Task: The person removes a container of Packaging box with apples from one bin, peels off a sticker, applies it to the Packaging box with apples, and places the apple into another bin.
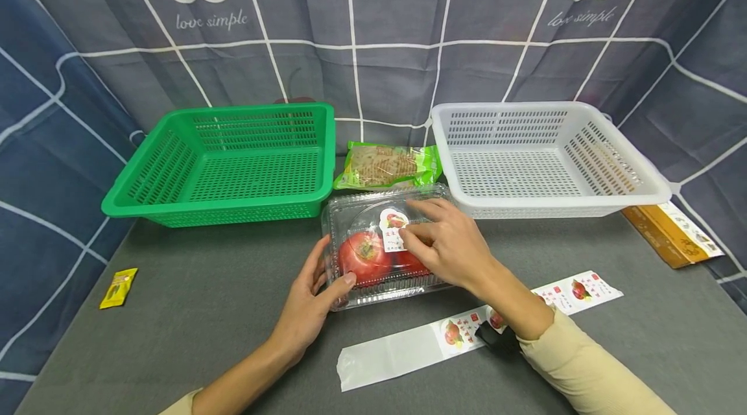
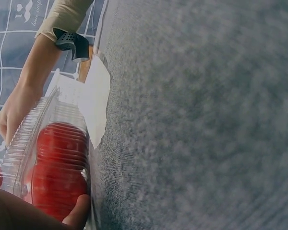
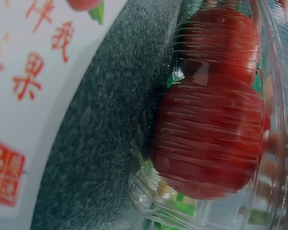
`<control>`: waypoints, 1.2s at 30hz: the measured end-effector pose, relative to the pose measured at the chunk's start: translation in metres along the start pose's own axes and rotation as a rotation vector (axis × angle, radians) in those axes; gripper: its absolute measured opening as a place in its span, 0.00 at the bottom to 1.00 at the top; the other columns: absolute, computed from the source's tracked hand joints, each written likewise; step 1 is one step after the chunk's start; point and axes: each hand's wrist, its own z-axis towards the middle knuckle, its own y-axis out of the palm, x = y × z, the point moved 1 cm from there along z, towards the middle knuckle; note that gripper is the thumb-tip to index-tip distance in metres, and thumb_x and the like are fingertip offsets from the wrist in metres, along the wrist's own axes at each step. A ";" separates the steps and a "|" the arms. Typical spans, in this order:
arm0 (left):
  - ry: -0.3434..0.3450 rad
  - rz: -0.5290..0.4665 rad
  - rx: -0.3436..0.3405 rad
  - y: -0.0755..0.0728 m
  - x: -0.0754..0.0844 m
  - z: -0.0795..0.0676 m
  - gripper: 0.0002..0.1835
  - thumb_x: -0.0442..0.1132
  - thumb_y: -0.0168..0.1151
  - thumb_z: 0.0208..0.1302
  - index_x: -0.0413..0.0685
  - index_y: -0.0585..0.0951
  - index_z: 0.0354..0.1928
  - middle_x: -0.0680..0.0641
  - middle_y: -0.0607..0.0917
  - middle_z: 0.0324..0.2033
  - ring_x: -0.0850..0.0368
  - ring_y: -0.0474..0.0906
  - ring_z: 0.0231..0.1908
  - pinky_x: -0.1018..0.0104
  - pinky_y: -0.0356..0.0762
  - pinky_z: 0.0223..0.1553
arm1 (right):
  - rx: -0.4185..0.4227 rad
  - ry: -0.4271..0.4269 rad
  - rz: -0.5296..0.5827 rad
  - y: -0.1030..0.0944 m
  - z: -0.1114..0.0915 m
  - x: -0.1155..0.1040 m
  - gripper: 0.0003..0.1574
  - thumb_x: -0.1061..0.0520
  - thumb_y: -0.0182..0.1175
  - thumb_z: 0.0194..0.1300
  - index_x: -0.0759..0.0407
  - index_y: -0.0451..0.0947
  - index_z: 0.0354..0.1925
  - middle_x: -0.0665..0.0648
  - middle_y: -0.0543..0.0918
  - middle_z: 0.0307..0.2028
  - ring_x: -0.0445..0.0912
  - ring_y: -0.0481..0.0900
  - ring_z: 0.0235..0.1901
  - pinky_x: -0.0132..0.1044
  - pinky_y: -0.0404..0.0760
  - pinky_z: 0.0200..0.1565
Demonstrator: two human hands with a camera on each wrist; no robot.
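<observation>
A clear plastic clamshell box (image 1: 344, 214) with red, tomato-like fruits (image 1: 366, 258) inside lies at the middle of the table. My left hand (image 1: 309, 298) grips its left side, the thumb at the near corner and the fingers along the side. On the lid sits a white label (image 1: 393, 240) with a fruit picture. My right hand (image 1: 458, 243) is over the lid, its fingertips touching the label's right edge and the plastic beside it. The left wrist view shows the box (image 2: 62, 103) side-on, with the left thumb (image 2: 79, 211) against it.
A strip of fruit labels (image 1: 403, 353) lies in front of the box, partly under the right forearm. Behind stand a green basket (image 1: 233, 211) and a white basket (image 1: 554, 207), with a green food packet (image 1: 385, 165) between. A yellow sachet (image 1: 118, 288) lies left; a brown packet (image 1: 671, 233) lies right.
</observation>
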 end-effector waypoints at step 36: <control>-0.004 0.031 -0.004 0.000 -0.001 0.000 0.43 0.46 0.65 0.65 0.56 0.54 0.77 0.34 0.64 0.69 0.38 0.57 0.70 0.39 0.54 0.66 | -0.461 0.146 -0.172 0.000 0.006 -0.002 0.33 0.35 0.38 0.76 0.41 0.63 0.73 0.59 0.47 0.77 0.60 0.44 0.74 0.60 0.49 0.68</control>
